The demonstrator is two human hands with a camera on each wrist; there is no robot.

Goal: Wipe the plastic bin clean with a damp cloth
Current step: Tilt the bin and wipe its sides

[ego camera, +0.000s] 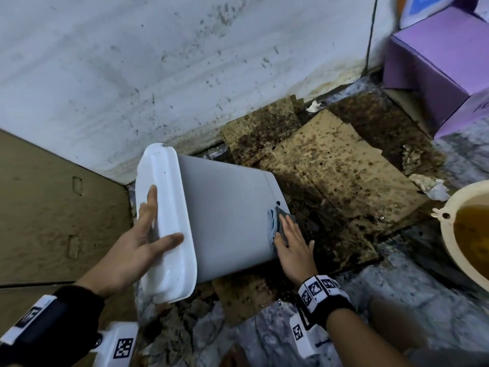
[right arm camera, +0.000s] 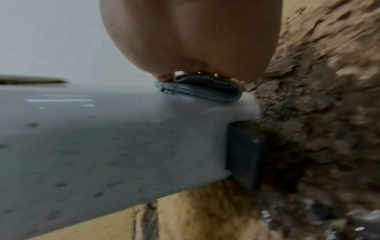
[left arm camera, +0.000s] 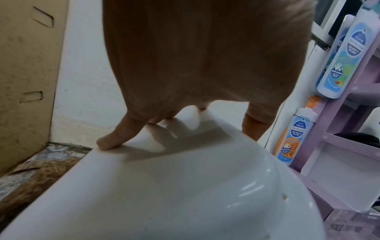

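Observation:
A grey plastic bin (ego camera: 227,207) lies on its side on the floor, its white lid (ego camera: 169,207) towards me and its base to the right. My left hand (ego camera: 150,223) braces the lid, with straight fingers on its top face and the thumb on its rim; the left wrist view shows my left hand (left arm camera: 185,65) with one finger pressing the white lid (left arm camera: 185,186). My right hand (ego camera: 291,239) lies flat on a folded blue-grey cloth (ego camera: 275,226), pressing it on the bin's side near the base. In the right wrist view the cloth (right arm camera: 197,91) sits on the speckled bin (right arm camera: 102,138) under my fingers.
Stained, wet cardboard (ego camera: 344,168) covers the floor under and right of the bin. A beige basin (ego camera: 447,234) of brownish water stands at the right edge. Purple boxes (ego camera: 436,62) fill the far right corner, a brown carton (ego camera: 53,207) the left, a dirty wall (ego camera: 158,62) behind.

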